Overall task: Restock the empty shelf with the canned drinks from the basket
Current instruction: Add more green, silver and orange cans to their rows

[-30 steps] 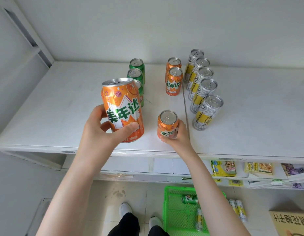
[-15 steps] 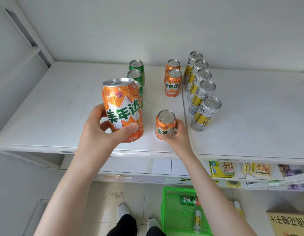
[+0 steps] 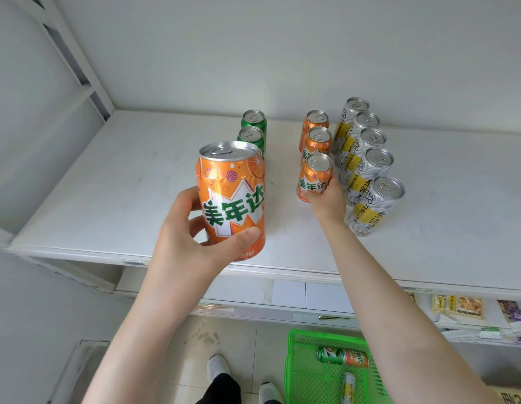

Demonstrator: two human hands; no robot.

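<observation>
Flavours are being kept in rows: one orange soda can point(image 3: 314, 179) is being gripped by the right hand point(image 3: 326, 201) at its row's front on the shelf point(image 3: 107, 185); a second orange can point(image 3: 233, 199) is being clasped, waiting, by the left hand point(image 3: 186, 240).

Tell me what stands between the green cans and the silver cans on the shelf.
Head view: a row of three orange cans stands between the green cans and the silver cans; the right hand grips the front one.

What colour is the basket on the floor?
The basket is bright green, clearest in the head view.
</observation>
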